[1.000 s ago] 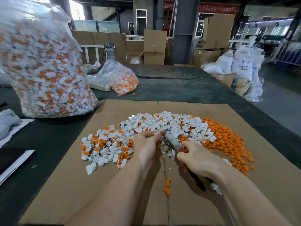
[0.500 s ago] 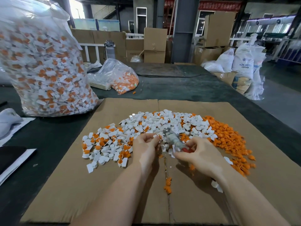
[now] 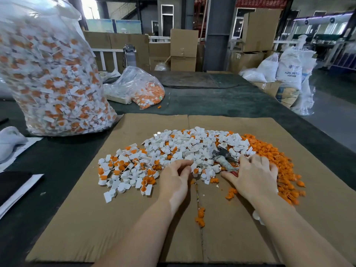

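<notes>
A heap of small white plastic parts [image 3: 185, 147], some with orange caps fitted, lies on a cardboard sheet [image 3: 77, 218]. Loose orange caps [image 3: 273, 157] form a pile on the right side. My left hand [image 3: 176, 178] is curled at the heap's near edge and pinches a small white part. My right hand [image 3: 254, 174] holds pliers [image 3: 224, 159] with red handles, the grey jaws pointing up-left into the white parts, its fingers spread toward the orange pile.
A big clear bag [image 3: 52, 74] full of white and orange parts stands at the left. A smaller clear bag [image 3: 138, 89] lies behind the cardboard. A few orange caps [image 3: 200, 218] lie near the cardboard seam. White sacks [image 3: 289, 74] and cartons stand at the back right.
My right hand has moved right with the pliers, away from my left hand, toward the orange pile. My left hand has stayed at the heap's near edge.
</notes>
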`<state>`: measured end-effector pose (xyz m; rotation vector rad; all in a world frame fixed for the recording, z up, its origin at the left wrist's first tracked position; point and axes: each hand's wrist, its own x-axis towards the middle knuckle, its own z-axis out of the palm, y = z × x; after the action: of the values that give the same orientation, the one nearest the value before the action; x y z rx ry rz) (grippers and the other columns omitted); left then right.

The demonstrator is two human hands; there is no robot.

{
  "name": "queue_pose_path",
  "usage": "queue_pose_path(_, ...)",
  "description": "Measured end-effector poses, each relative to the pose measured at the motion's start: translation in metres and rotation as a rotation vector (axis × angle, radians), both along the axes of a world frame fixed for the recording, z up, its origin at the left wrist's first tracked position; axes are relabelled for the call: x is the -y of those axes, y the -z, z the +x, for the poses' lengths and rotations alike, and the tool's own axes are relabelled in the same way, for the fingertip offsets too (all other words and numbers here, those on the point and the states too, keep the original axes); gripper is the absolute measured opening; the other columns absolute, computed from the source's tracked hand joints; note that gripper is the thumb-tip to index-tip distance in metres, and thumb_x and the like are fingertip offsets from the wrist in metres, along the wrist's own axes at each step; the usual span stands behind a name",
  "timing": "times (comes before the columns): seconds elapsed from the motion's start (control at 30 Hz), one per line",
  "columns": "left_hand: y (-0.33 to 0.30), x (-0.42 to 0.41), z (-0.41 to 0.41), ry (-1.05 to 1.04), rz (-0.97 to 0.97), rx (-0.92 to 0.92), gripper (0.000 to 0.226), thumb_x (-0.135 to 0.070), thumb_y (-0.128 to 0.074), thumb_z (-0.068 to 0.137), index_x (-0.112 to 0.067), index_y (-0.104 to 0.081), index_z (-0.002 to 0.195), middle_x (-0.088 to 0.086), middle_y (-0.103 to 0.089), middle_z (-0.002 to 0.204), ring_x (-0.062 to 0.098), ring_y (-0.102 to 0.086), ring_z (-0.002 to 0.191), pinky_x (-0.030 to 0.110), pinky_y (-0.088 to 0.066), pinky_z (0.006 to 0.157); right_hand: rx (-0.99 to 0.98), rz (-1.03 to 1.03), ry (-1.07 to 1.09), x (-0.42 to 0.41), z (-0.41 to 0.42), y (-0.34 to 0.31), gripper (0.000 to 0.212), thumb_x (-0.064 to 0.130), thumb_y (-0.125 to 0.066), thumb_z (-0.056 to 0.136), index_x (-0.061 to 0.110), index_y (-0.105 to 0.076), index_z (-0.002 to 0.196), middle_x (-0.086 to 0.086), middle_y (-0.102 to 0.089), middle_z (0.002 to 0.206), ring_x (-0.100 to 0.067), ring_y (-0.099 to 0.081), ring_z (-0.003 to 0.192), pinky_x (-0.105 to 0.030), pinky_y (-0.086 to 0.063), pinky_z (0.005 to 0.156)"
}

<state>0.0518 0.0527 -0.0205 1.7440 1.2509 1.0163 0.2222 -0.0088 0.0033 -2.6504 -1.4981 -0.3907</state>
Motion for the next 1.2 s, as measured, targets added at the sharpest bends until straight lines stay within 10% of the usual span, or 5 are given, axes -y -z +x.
queue_pose_path(0.23, -0.002, 0.002, 0.002, 0.021, -0.002, 0.014, 0.019, -0.015, -0.056, 0.093, -0.022, -0.07, 0.105, -0.012, -0.066, 0.098, 0.003, -0.059, 0.096, 0.009, -0.041, 0.082, -0.221, 0.476, -0.638, 0.002, -0.047, 0.013, 0.025, -0.004, -0.073, 0.074, 0.01, -0.07, 0.095, -0.006, -0.067, 0.087, -0.025, -0.063, 0.083, -0.037, -0.054, 0.074)
queue_pose_path(1.2, -0.004, 0.014, 0.003, 0.129, 0.09, -0.084, 0.028, -0.018, -0.07, 0.083, -0.025, -0.065, 0.109, -0.019, -0.059, 0.091, -0.006, -0.054, 0.078, 0.003, -0.042, 0.07, -0.323, 0.619, -0.559, 0.007, -0.054, 0.024, 0.006, 0.004, -0.073, 0.077, 0.007, -0.068, 0.078, -0.003, -0.062, 0.076, -0.019, -0.058, 0.076, -0.02, -0.041, 0.071)
